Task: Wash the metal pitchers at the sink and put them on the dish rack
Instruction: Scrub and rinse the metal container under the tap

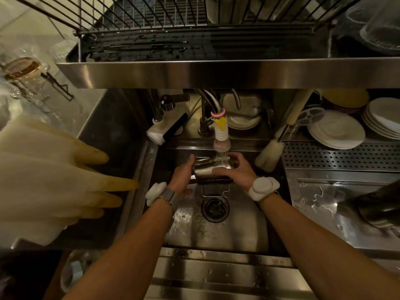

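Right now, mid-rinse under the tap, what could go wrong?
1. The metal pitcher is wet and both the left hand and right hand are bare, so it could slip into the sink.
2. The shelf edge overhangs the sink; lifting the pitcher to the dish rack could clip it.
3. Water from the faucet nozzle may splash off the pitcher.

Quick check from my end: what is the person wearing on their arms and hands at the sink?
Bare forearms, no sleeves or gloves. The left hand has a white lumpy pod on a grey strap with yellow-green trim at the wrist. The right hand has a matching white pod on its wrist.
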The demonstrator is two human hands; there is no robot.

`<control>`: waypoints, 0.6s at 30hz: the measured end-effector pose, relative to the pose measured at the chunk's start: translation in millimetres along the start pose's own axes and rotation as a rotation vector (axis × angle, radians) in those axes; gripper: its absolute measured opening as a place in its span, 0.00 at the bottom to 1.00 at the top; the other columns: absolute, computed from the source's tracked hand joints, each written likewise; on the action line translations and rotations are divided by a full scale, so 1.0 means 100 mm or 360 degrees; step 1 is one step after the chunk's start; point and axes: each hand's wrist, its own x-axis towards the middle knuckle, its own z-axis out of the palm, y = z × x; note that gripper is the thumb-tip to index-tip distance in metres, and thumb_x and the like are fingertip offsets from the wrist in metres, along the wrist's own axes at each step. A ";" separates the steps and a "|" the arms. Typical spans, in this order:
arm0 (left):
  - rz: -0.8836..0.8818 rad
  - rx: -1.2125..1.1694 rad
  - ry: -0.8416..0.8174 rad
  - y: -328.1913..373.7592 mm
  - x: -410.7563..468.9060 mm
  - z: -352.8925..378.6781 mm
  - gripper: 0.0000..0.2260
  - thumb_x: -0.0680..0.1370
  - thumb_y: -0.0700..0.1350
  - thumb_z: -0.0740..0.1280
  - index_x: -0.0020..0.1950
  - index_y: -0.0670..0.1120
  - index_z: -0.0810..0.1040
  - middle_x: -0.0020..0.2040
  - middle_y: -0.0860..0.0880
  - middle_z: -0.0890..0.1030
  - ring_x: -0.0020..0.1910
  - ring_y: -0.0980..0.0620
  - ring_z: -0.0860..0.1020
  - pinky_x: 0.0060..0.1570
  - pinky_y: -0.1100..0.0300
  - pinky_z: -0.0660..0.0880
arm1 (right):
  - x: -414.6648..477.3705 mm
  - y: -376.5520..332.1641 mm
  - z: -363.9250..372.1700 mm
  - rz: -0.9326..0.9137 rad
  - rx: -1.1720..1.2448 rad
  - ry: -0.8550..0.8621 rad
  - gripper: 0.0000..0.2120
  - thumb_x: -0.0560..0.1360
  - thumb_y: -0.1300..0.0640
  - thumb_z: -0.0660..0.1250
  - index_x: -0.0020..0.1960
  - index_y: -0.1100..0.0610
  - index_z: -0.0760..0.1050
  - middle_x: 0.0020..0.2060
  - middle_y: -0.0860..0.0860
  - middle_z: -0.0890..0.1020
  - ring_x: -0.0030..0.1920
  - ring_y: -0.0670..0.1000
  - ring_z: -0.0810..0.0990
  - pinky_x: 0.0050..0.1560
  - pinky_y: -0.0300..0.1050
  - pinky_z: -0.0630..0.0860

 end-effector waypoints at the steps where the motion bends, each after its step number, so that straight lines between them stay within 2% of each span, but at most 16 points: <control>1: -0.0003 0.0012 -0.0001 0.00 -0.01 0.00 0.25 0.77 0.65 0.55 0.62 0.50 0.76 0.59 0.48 0.78 0.54 0.46 0.77 0.51 0.51 0.71 | 0.00 0.01 -0.02 0.0023 0.0068 0.0055 0.37 0.65 0.58 0.78 0.69 0.55 0.64 0.62 0.53 0.73 0.59 0.53 0.74 0.55 0.47 0.76; 3: -0.0011 0.0049 0.0001 0.00 -0.01 -0.01 0.26 0.77 0.66 0.54 0.65 0.50 0.74 0.61 0.48 0.77 0.54 0.46 0.77 0.47 0.53 0.71 | -0.01 0.02 -0.06 0.0068 0.0227 0.0171 0.37 0.66 0.59 0.77 0.70 0.54 0.62 0.64 0.55 0.72 0.59 0.54 0.75 0.54 0.47 0.77; 5: 0.0005 0.0055 0.0001 0.01 -0.04 0.01 0.28 0.77 0.66 0.55 0.67 0.49 0.73 0.62 0.48 0.76 0.54 0.45 0.77 0.46 0.53 0.72 | 0.00 0.03 -0.07 0.0046 0.0150 0.0146 0.37 0.66 0.58 0.78 0.69 0.54 0.62 0.65 0.56 0.72 0.60 0.55 0.75 0.59 0.51 0.76; 7: 0.0032 0.0098 -0.0007 0.01 -0.03 0.03 0.28 0.75 0.67 0.58 0.66 0.50 0.75 0.63 0.49 0.77 0.55 0.45 0.78 0.49 0.51 0.73 | 0.00 0.03 -0.04 -0.0026 -0.0064 0.0066 0.40 0.63 0.58 0.80 0.68 0.54 0.63 0.64 0.54 0.73 0.63 0.54 0.73 0.63 0.50 0.74; 10: 0.0211 0.0184 0.0006 0.03 -0.02 0.11 0.23 0.76 0.63 0.62 0.62 0.48 0.77 0.62 0.48 0.78 0.59 0.47 0.76 0.57 0.52 0.73 | -0.01 -0.03 0.02 -0.0149 -0.0300 0.0030 0.46 0.58 0.59 0.82 0.70 0.54 0.62 0.61 0.50 0.73 0.61 0.50 0.72 0.63 0.45 0.71; 12: 0.0207 0.0180 -0.0077 0.06 -0.03 0.15 0.26 0.72 0.64 0.66 0.62 0.49 0.77 0.62 0.47 0.79 0.60 0.48 0.77 0.62 0.51 0.73 | -0.01 -0.09 0.08 -0.0250 -0.0514 0.0008 0.47 0.54 0.57 0.83 0.68 0.54 0.64 0.60 0.50 0.76 0.59 0.51 0.75 0.61 0.47 0.74; 16: -0.0036 0.0257 -0.0290 0.10 -0.11 0.18 0.37 0.60 0.72 0.70 0.62 0.53 0.77 0.57 0.49 0.82 0.55 0.46 0.80 0.55 0.47 0.78 | 0.00 -0.10 0.18 -0.0364 -0.0843 -0.0053 0.45 0.46 0.44 0.78 0.61 0.51 0.70 0.54 0.51 0.79 0.56 0.54 0.78 0.57 0.54 0.78; 18: -0.0029 0.0203 -0.0319 0.08 -0.11 0.19 0.29 0.65 0.66 0.71 0.61 0.51 0.77 0.55 0.49 0.82 0.53 0.46 0.80 0.50 0.49 0.80 | 0.01 -0.07 0.17 -0.0373 -0.0836 -0.0071 0.48 0.44 0.42 0.77 0.63 0.50 0.69 0.55 0.50 0.80 0.57 0.54 0.78 0.57 0.54 0.78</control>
